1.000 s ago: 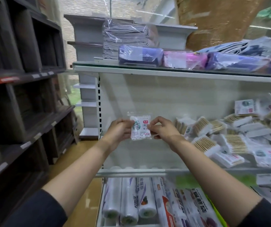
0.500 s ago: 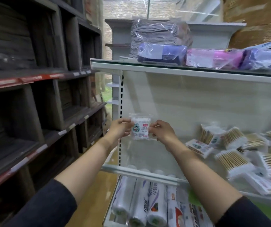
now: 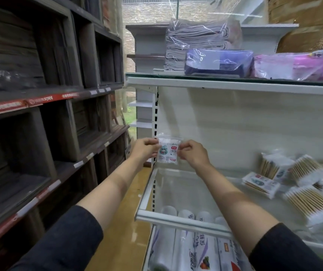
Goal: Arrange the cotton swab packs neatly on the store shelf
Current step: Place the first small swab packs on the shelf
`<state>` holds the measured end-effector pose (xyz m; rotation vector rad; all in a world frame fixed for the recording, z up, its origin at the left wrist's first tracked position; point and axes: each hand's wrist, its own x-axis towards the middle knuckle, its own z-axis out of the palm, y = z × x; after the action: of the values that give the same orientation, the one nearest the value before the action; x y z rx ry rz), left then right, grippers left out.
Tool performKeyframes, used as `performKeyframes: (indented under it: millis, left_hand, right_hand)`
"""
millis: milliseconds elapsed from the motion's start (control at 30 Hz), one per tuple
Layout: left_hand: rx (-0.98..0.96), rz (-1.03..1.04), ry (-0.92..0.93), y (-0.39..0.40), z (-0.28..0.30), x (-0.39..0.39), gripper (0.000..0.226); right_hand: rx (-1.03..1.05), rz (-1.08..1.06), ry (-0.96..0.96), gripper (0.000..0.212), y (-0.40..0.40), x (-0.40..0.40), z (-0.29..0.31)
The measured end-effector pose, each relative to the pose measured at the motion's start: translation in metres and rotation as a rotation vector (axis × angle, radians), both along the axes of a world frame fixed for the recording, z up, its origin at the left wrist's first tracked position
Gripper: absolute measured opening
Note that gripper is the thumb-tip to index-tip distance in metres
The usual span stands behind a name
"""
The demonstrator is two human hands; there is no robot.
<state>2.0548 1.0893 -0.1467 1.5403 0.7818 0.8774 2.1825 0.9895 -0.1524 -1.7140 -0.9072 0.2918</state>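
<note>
Glossy plastic pack (image 3: 168,151) (matt white metal shelf (image 3: 180,220)).

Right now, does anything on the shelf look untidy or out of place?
Yes. The cotton swab packs at the right of the glass shelf lie in a jumbled heap, tilted at different angles. Both hands hold one pack upright over the bare left end.

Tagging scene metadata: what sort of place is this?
Most likely a small retail shop aisle. White metal shelving holds loose cotton swab packs, wrapped rolls sit below, and dark wooden racks carry price-label strips. Both hands hold one pack.
</note>
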Motion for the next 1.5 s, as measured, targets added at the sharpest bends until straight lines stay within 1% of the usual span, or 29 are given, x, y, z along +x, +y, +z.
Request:
performKeyframes:
  millis: [167,300,433,467,533,600,700,833,1033,1167,1233,1333,1500]
  left_hand:
    - [-0.01,-0.015,-0.04,0.008,0.0,0.004,0.021]
    - [0.044,-0.001,0.019,0.014,-0.002,0.008,0.02]
    - [0.053,-0.001,0.036,0.019,-0.004,0.011,0.021]
    - [0.065,0.005,0.054,0.02,-0.005,0.012,0.022]
    - [0.1,0.026,0.099,0.022,-0.007,0.015,0.02]
    - [0.117,0.039,0.132,0.026,-0.007,0.017,0.016]
    - [0.097,0.026,0.147,0.028,-0.006,0.017,0.016]
    - [0.063,-0.007,0.099,0.024,-0.007,0.015,0.02]
    - [0.116,0.013,0.123,0.018,-0.006,0.017,0.017]
    - [0.192,0.059,0.19,0.015,-0.007,0.019,0.014]
    - [0.238,0.098,0.207,0.012,-0.004,0.019,0.016]
    - [0.285,0.115,0.173,0.006,0.003,0.02,0.019]
    - [0.337,0.057,0.121,-0.016,0.017,0.033,0.018]
  right_hand:
    - [-0.017,-0.067,-0.065,0.016,0.01,0.006,0.001]
    - [-0.057,-0.102,-0.107,0.018,0.014,0.01,0.0]
    - [-0.097,-0.114,-0.112,0.011,0.019,0.012,-0.005]
    - [-0.109,-0.122,-0.117,0.013,0.02,0.013,-0.006]
    - [-0.127,-0.132,-0.132,0.028,0.022,0.015,-0.009]
    - [-0.134,-0.128,-0.131,0.033,0.023,0.017,-0.01]
    - [-0.135,-0.129,-0.141,0.031,0.023,0.019,-0.009]
    - [-0.153,-0.134,-0.164,0.032,0.019,0.02,-0.008]
    - [-0.173,-0.136,-0.178,0.03,0.015,0.021,-0.007]
    - [-0.182,-0.117,-0.186,0.019,0.012,0.023,-0.007]
    - [-0.197,-0.094,-0.208,0.006,0.007,0.025,-0.004]
    - [-0.217,-0.096,-0.265,0.013,-0.004,0.032,0.003]
    - [-0.156,-0.125,-0.228,0.014,-0.026,0.047,0.01]
